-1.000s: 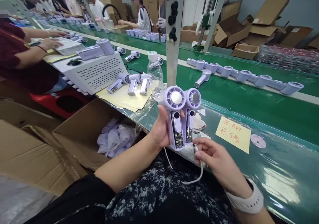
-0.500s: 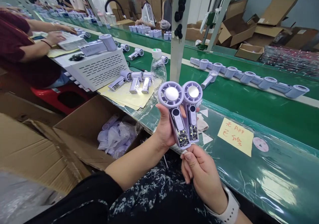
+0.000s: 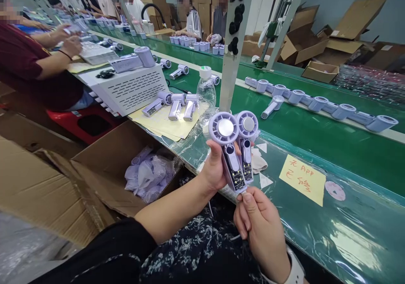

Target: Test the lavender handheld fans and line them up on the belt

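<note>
Two purple handheld fans, a nearer fan (image 3: 224, 128) and a second fan (image 3: 247, 124) just behind it, are gripped side by side in my left hand (image 3: 215, 168). Both have round ribbed heads with silver centres, and bare circuit boards show in their handles. At the bottom end of the nearer fan, my right hand (image 3: 262, 225) pinches the plug of a thin white cable (image 3: 236, 237). The plug is mostly hidden by my fingers, and I cannot tell whether it sits fully in the fan.
Three fans lie on yellow paper (image 3: 158, 121) beside a plastic bottle (image 3: 206, 92). A row of fans (image 3: 318, 103) lines the green conveyor. A yellow note (image 3: 302, 178) lies at right. Below left stands a cardboard box (image 3: 104, 170) of bagged parts. A co-worker (image 3: 41, 69) sits at left.
Both hands and the fans appear slightly further right and lower, along with a small camera shift. My grip on the fans and the plug stays the same. The co-worker at left has raised their hands.
</note>
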A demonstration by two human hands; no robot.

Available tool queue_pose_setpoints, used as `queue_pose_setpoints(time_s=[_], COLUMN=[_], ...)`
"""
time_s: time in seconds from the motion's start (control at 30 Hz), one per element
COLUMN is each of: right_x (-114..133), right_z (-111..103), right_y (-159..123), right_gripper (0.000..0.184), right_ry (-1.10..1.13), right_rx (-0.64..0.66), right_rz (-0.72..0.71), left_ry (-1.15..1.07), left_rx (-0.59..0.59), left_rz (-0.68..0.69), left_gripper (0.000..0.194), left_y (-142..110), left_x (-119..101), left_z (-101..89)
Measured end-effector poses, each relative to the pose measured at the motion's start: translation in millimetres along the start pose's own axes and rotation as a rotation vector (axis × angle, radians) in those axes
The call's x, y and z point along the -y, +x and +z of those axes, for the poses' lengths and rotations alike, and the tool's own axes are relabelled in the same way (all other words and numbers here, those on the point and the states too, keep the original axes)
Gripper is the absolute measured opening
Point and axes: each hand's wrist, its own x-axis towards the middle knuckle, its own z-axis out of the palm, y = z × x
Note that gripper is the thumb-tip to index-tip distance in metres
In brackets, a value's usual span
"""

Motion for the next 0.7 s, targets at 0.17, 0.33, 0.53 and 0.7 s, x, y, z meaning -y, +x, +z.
queue_pose_setpoints(time_s=[0.17,0.33,0.53,0.7], right_x=[-5,10,14,4], right_z=[0,-11,-14,-7], right_y=[2,-1,-2,-2], right_gripper=[0.039,0.031,0.033,0.043], right_ry=[0.012,-0.497,-0.549,-0.214], right_rx=[0.014,0.132,0.025,-0.04], right_rz=[-0.031,-0.269,-0.306,-0.155], left_ry=[0.056,-0.105,-0.183,-0.109], left_rx=[-0.033,-0.017,0.01,0.093], left_rz=[0.068,-0.081,-0.111,-0.011], left_gripper=[0.076,0.074,0.072,0.071], left_y=[-4,-2,-1,-10], left_x=[6,-3,-14,-10], left_z=[1.6,1.9,7.9,12.7])
